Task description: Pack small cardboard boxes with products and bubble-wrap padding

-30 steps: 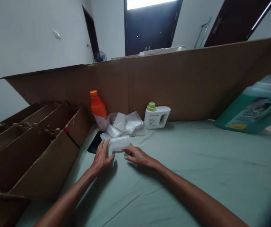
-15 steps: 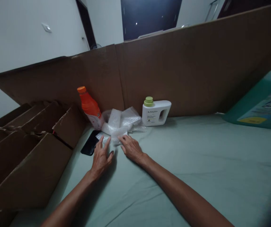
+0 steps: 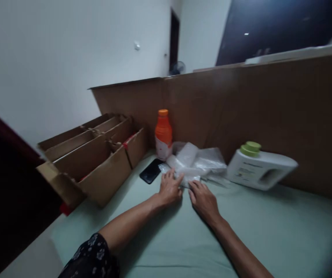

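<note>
A loose pile of clear bubble wrap (image 3: 187,155) lies on the pale green sheet (image 3: 241,231). At its near left edge is my left hand (image 3: 170,188), palm down, fingers apart, fingertips touching the plastic. My right hand (image 3: 204,201) rests just to the right, its fingertips on the near edge of the wrap and its fingers loosely bent, not closed. A black smartphone (image 3: 151,171) lies flat left of the pile, partly beside its corner. Behind the phone an orange bottle (image 3: 163,133) with an orange cap stands upright.
A white jug (image 3: 248,170) with a green cap stands right of the wrap. A divided cardboard box (image 3: 110,177) with several compartments sits at the left, some red showing inside. A tall cardboard panel (image 3: 270,104) runs along the back. A fan (image 3: 177,68) shows beyond it.
The view has turned left, so things appear farther right and the big green container is out of sight. Both hands stay at the bubble wrap, which looks nearly the same.
</note>
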`<state>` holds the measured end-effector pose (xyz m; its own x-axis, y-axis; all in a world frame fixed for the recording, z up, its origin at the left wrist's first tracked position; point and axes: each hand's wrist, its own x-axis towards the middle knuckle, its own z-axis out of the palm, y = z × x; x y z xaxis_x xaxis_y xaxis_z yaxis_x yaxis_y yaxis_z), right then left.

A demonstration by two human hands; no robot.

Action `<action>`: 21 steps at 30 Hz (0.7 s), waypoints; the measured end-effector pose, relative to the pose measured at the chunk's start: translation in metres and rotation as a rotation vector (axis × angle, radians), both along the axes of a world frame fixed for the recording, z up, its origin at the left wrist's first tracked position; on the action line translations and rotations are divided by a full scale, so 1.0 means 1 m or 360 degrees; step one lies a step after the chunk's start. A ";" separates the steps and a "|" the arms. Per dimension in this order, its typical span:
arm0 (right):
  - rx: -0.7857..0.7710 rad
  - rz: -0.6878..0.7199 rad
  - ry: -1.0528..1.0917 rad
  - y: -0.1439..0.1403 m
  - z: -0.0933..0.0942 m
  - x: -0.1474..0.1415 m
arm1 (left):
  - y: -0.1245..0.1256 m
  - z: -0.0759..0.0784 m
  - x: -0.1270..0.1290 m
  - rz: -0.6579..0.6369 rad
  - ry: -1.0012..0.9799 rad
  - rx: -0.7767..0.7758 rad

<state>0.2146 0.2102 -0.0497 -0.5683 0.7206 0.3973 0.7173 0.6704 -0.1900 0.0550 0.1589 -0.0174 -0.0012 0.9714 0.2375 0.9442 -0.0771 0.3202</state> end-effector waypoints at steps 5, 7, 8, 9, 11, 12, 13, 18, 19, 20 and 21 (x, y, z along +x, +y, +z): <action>0.0101 0.0053 0.0021 0.006 0.004 -0.002 | -0.100 0.047 -0.045 0.0102 0.0117 0.0453; 0.0097 0.0055 0.0028 0.006 0.007 0.000 | -0.150 0.070 -0.082 0.0364 0.0241 0.0777; 0.0089 0.0048 0.0034 0.006 0.010 0.001 | -0.170 0.081 -0.104 0.0525 0.0311 0.0872; 0.0083 0.0033 0.0044 0.005 0.013 0.002 | -0.186 0.089 -0.125 0.0675 0.0373 0.0903; 0.0085 -0.0017 0.0064 0.002 0.023 0.001 | -0.205 0.099 -0.163 0.0854 0.0439 0.0860; 0.0095 -0.0043 0.0078 -0.001 0.030 0.000 | -0.209 0.101 -0.178 0.0888 0.0430 0.0802; 0.0105 -0.0057 0.0101 -0.005 0.037 -0.002 | -0.210 0.100 -0.189 0.0886 0.0398 0.0746; 0.0046 0.0109 0.0329 -0.045 0.077 -0.022 | -0.227 0.091 -0.198 0.0608 0.0146 0.0739; 0.0001 0.0166 0.0369 -0.056 0.083 -0.025 | -0.239 0.091 -0.195 0.0510 0.0095 0.0767; -0.0057 0.0225 0.0402 -0.068 0.087 -0.028 | -0.253 0.090 -0.192 0.0409 0.0044 0.0787; -0.0129 0.0284 0.0424 -0.079 0.089 -0.029 | -0.269 0.089 -0.190 0.0330 -0.0003 0.0814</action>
